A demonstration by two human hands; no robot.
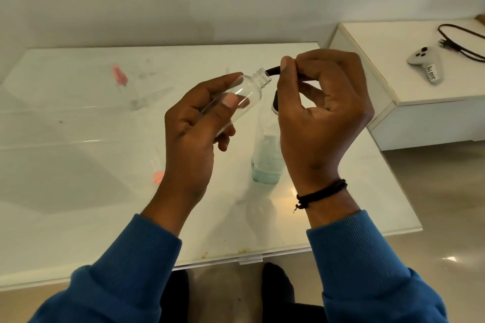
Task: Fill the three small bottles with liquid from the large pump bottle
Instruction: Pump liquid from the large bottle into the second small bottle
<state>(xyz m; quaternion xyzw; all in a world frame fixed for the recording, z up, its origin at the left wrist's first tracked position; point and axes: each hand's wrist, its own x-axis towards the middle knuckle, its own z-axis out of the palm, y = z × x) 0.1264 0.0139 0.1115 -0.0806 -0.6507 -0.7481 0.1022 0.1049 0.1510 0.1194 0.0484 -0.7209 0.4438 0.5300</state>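
I look down on two hands raised over a white table (78, 217). My left hand (191, 134) is curled around a small clear bottle (244, 92), fingers behind it and the thumb across its front. The bottle is uncapped and tilted, its threaded mouth pointing up and to the right. My right hand (320, 118) pinches the black spout (273, 71) of the pump bottle (267, 160) between thumb and forefinger, the other fingers loosely curled. The spout tip sits right at the small bottle's mouth. The pump bottle stands on the table under my right hand, with pale blue liquid low in it. Two more small bottles with pink caps show on the table: one (123, 86) far left, another (158, 176) just beside my left wrist, both blurred. A remote (426, 64) and cable (459, 42) lie on a side shelf (420, 92).
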